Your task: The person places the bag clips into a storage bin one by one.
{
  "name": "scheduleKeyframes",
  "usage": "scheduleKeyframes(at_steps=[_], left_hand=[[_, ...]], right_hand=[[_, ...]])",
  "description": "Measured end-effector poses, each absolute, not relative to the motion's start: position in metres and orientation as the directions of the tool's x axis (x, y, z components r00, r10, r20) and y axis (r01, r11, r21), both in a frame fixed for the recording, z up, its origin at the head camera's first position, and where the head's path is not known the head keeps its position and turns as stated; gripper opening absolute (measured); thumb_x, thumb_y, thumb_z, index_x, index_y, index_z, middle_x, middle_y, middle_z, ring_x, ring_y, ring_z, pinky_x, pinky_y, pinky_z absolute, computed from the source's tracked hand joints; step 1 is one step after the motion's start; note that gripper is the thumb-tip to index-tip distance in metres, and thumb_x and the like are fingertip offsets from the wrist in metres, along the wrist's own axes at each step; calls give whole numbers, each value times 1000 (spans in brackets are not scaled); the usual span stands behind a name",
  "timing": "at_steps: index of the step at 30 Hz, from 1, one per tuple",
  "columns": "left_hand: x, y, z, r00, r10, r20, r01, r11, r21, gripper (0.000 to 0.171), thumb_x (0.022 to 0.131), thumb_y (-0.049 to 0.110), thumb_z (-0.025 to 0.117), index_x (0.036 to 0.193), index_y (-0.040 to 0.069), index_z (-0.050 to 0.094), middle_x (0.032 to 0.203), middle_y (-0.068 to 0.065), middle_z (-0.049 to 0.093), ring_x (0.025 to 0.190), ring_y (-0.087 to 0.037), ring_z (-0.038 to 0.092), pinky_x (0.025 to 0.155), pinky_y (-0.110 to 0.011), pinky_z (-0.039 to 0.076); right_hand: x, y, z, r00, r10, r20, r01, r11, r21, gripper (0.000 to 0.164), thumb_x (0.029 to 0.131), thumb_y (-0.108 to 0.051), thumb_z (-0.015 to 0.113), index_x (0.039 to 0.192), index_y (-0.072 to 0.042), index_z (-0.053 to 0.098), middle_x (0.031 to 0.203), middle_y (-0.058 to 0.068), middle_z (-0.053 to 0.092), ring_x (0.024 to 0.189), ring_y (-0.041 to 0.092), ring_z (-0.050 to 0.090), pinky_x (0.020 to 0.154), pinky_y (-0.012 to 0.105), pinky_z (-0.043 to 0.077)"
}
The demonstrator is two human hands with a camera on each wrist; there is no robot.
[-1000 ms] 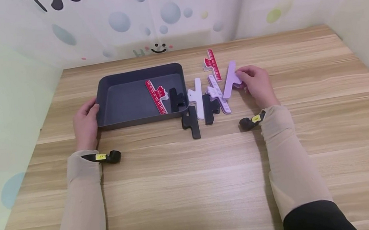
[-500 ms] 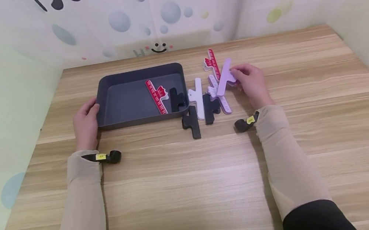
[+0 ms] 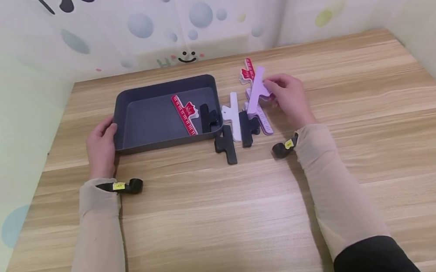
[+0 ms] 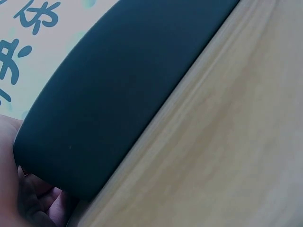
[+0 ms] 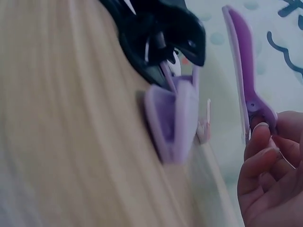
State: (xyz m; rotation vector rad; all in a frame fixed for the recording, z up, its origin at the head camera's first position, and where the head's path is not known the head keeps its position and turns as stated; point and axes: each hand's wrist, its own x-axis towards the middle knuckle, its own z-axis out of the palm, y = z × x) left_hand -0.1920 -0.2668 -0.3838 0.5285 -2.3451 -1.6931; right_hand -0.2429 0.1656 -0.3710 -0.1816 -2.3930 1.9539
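My left hand (image 3: 102,148) grips the left end of a dark grey baking pan (image 3: 144,147), thumb at its rim; in the left wrist view the fingers (image 4: 35,198) curl at the pan's corner. My right hand (image 3: 290,98) pinches a plain purple clip (image 3: 257,90) by its handle, in the air over a patterned purple clip (image 3: 265,122) and partly over a red-and-white clip (image 3: 249,65). The right wrist view shows the held clip side-on, raised off the table. Inside the pan lie another red-and-white clip (image 3: 184,115) and a black clip (image 3: 206,118).
Right of the pan, a white clip (image 3: 235,117) and two black clips, one nearer the front (image 3: 228,146) and one beside it (image 3: 246,129), lie close together on the wooden table (image 3: 210,224). A patterned wall covering (image 3: 231,25) stands behind the table.
My right hand has carried the plain purple clip leftward and slightly back, from beside the patterned purple clip to above it. The left hand and the pan have stayed put.
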Motion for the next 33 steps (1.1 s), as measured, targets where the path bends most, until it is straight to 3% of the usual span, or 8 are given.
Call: scheduleKeyframes(at_steps=[22, 33], left_hand=[[-192, -267, -384, -918, -394, -42, -159, 268, 950, 37, 90, 31, 51, 125, 19, 54, 130, 4, 47, 117, -7, 38, 102, -26, 26], [-192, -267, -384, -919, -392, -38, -168, 303, 938, 38, 91, 33, 49, 126, 20, 52, 131, 4, 46, 118, -6, 37, 102, -26, 26]], right_hand=[[-235, 126, -356, -1000, 8, -8, 10, 271, -963, 26, 85, -30, 60, 106, -14, 64, 91, 6, 59, 76, 17, 53, 59, 29, 45], [-230, 105, -354, -997, -65, -37, 15, 314, -949, 25, 83, -33, 62, 105, -21, 64, 88, 5, 62, 72, 26, 54, 56, 33, 47]])
